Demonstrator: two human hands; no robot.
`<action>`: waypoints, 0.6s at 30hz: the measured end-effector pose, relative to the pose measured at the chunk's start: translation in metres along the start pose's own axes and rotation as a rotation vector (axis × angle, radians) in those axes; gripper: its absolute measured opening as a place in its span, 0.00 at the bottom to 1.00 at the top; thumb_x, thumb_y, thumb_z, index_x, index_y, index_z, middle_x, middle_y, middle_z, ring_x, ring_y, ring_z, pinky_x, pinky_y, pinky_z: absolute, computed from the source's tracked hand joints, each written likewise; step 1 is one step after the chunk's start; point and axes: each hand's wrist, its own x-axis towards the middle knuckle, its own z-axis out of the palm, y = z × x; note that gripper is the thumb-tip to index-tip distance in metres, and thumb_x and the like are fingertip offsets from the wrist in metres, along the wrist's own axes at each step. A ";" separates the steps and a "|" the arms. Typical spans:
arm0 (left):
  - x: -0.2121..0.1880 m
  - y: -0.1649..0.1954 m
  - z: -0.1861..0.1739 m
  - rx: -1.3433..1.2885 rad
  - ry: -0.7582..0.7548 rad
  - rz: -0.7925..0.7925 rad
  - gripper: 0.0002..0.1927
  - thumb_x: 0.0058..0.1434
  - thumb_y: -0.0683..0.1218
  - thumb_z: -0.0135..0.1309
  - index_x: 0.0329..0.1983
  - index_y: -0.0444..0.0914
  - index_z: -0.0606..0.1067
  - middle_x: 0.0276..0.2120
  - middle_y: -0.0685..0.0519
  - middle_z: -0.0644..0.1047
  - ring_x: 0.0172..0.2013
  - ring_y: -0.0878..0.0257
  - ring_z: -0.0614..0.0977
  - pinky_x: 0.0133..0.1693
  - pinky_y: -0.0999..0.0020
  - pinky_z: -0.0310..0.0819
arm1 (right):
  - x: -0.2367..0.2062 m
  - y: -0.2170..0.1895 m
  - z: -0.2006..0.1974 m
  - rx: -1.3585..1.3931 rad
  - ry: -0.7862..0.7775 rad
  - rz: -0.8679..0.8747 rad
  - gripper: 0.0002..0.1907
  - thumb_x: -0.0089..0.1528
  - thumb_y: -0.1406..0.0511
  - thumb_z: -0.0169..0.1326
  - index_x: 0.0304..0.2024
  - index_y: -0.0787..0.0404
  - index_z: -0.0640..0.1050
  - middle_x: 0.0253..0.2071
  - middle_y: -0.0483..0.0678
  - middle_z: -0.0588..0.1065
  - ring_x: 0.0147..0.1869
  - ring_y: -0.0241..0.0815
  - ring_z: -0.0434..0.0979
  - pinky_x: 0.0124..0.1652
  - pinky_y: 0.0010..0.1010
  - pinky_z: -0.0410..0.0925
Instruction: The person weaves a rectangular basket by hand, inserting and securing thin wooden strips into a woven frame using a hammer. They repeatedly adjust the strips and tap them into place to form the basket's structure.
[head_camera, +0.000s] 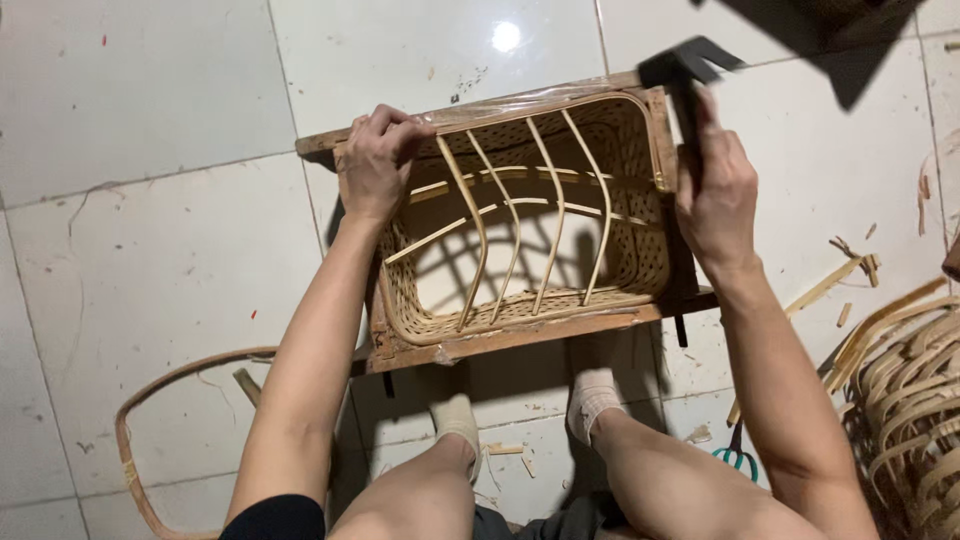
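Nearest the camera, two socked feet (592, 395) rest on the pale tiled floor (150, 260), with teal-handled scissors (738, 460) just to the right and a bent cane hoop (150, 440) lying to the left. No packages, labels or signs are visible. Between the arms sits a woven rattan basket (520, 225) inside a wooden frame (500, 340), with clear plastic film along its far rim. The left hand (378, 160) is curled closed over the frame's far left corner. The right hand (715, 195) is clenched around a dark hammer (682, 75), raised beside the basket's right edge. A stack of bamboo strips (905, 390) lies far right.
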 end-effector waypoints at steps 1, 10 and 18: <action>0.001 -0.001 0.000 -0.014 -0.007 -0.026 0.08 0.58 0.47 0.65 0.41 0.50 0.82 0.42 0.59 0.79 0.45 0.60 0.80 0.52 0.61 0.80 | -0.003 -0.001 0.000 0.001 0.013 0.010 0.39 0.75 0.77 0.51 0.82 0.51 0.52 0.42 0.56 0.76 0.41 0.48 0.80 0.40 0.36 0.77; -0.037 0.045 0.015 0.037 0.252 -0.057 0.07 0.64 0.49 0.61 0.43 0.44 0.80 0.44 0.55 0.80 0.47 0.57 0.77 0.53 0.53 0.72 | -0.009 -0.021 0.001 0.202 -0.069 0.226 0.39 0.67 0.78 0.51 0.79 0.55 0.57 0.56 0.60 0.75 0.47 0.49 0.81 0.40 0.37 0.79; -0.057 0.157 -0.099 -1.313 -0.524 -0.010 0.06 0.69 0.47 0.57 0.47 0.46 0.80 0.46 0.55 0.81 0.51 0.62 0.86 0.54 0.63 0.81 | -0.056 0.093 0.011 0.252 0.160 0.471 0.26 0.73 0.75 0.52 0.75 0.64 0.68 0.57 0.56 0.77 0.57 0.48 0.78 0.53 0.39 0.72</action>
